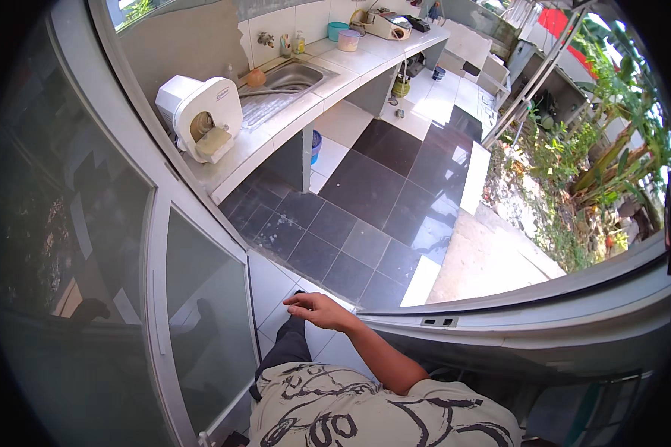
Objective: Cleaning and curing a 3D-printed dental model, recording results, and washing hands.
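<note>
My right hand (317,307) hangs in front of my body with the forearm reaching in from the lower right. Its fingers are loosely bent and point left, and it holds nothing and touches nothing. It is over white floor tiles (276,290), close to the edge of a glass sliding door (201,313) on my left. Below it I see my dark trouser leg (287,346) and my pale printed shirt (365,417). My left hand is out of view.
Dark floor tiles (365,201) stretch ahead. A white tiled counter (276,134) at the left carries a white round machine (201,119), a steel sink (294,74) and a blue bowl (338,30). A pale door frame (514,313) curves across the right, with garden plants (589,149) beyond.
</note>
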A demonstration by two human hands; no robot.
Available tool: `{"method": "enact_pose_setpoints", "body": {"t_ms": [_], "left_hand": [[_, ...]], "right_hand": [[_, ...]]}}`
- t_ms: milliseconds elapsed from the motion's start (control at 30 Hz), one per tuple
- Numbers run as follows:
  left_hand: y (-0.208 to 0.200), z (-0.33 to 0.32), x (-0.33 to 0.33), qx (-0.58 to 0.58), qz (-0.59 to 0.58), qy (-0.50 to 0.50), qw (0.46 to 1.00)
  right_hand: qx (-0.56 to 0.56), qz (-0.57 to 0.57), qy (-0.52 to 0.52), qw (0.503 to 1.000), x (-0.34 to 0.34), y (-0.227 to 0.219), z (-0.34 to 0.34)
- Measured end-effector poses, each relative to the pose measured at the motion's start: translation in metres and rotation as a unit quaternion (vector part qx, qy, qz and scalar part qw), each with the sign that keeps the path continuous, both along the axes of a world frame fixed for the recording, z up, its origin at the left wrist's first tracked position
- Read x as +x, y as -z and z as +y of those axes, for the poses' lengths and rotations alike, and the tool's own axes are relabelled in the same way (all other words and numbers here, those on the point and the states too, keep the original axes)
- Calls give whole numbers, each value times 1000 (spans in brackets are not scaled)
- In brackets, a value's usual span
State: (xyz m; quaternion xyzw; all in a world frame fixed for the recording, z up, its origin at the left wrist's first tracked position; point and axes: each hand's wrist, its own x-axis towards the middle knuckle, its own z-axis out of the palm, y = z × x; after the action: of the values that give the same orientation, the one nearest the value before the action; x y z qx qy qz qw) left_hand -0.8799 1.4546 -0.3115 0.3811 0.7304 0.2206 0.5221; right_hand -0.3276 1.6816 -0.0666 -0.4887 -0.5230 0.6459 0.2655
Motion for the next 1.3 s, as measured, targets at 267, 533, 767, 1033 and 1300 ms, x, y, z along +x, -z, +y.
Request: {"method": "enact_pose_setpoints", "body": {"t_ms": [267, 533, 767, 1033, 1300], "left_hand": [[-8, 214, 178, -157, -87, -90, 980], [-122, 533, 324, 18, -155, 15, 988], [-102, 664, 477, 151, -116, 21, 981], [-179, 852, 610, 354, 78, -28, 932], [-234, 1242, 645, 578, 253, -26, 776]], "right_hand": [[-140, -28, 175, 974, 113, 17, 103], [-79, -31, 325, 942, 234, 21, 222], [-158, -23, 378, 912, 358, 86, 343], [3, -19, 221, 975, 400, 38, 629], [-54, 170, 189, 966, 418, 37, 784]]}}
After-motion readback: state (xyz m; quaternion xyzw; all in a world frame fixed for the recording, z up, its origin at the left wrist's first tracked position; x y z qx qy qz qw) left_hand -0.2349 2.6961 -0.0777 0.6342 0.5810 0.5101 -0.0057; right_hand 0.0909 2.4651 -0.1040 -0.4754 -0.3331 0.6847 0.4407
